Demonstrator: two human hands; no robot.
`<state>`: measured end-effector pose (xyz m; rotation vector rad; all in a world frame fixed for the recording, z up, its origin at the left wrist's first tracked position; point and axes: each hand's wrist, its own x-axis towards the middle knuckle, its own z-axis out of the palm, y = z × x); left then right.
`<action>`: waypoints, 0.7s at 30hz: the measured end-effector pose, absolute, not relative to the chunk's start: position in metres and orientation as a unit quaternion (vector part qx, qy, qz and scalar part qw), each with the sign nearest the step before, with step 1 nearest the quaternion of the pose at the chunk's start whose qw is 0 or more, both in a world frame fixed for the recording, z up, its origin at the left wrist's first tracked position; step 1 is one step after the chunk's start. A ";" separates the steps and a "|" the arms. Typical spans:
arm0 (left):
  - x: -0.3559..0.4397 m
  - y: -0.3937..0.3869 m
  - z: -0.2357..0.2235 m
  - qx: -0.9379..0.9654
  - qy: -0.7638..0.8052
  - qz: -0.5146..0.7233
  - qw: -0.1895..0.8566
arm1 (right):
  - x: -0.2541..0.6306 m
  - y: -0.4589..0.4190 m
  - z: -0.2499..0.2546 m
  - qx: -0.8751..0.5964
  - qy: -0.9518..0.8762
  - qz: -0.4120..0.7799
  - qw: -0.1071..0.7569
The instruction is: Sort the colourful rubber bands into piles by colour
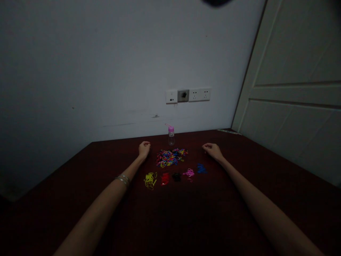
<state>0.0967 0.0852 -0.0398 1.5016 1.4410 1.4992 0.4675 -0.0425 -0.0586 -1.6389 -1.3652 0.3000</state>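
Observation:
My left hand rests on the dark red table, curled into a loose fist, just left of a mixed heap of small coloured rubber bands. My right hand lies on the table to the right of the heap, fingers curled under. Nothing shows in either hand. In front of the heap lie small sorted piles: yellow, red, black, pink and blue. Thin bangles circle my left wrist.
A small clear bottle with a pink cap stands behind the heap near the wall. Wall sockets sit above it. A pale door stands at the right. The room is dim.

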 end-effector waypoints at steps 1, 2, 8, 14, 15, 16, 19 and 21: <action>0.099 0.086 -0.042 0.571 0.545 0.552 0.269 | 0.468 -0.042 -0.058 -0.667 -0.559 0.129 0.477; 0.101 0.088 -0.045 0.579 0.550 0.545 0.254 | 0.468 -0.042 -0.058 -0.662 -0.559 0.138 0.480; 0.098 0.096 -0.052 0.588 0.564 0.532 0.231 | 0.460 -0.041 -0.054 -0.619 -0.579 0.210 0.488; 0.094 0.097 -0.055 0.554 0.565 0.538 0.290 | 0.425 -0.038 -0.043 -0.577 -0.646 0.252 0.431; 0.093 0.096 -0.055 0.551 0.562 0.541 0.298 | 0.419 -0.036 -0.043 -0.578 -0.663 0.226 0.419; 0.093 0.095 -0.055 0.548 0.558 0.544 0.303 | 0.413 -0.035 -0.043 -0.577 -0.679 0.195 0.410; 0.092 0.093 -0.056 0.544 0.546 0.557 0.309 | 0.403 -0.031 -0.048 -0.574 -0.708 0.119 0.395; 0.091 0.093 -0.057 0.537 0.541 0.569 0.309 | 0.402 -0.030 -0.051 -0.576 -0.712 0.101 0.388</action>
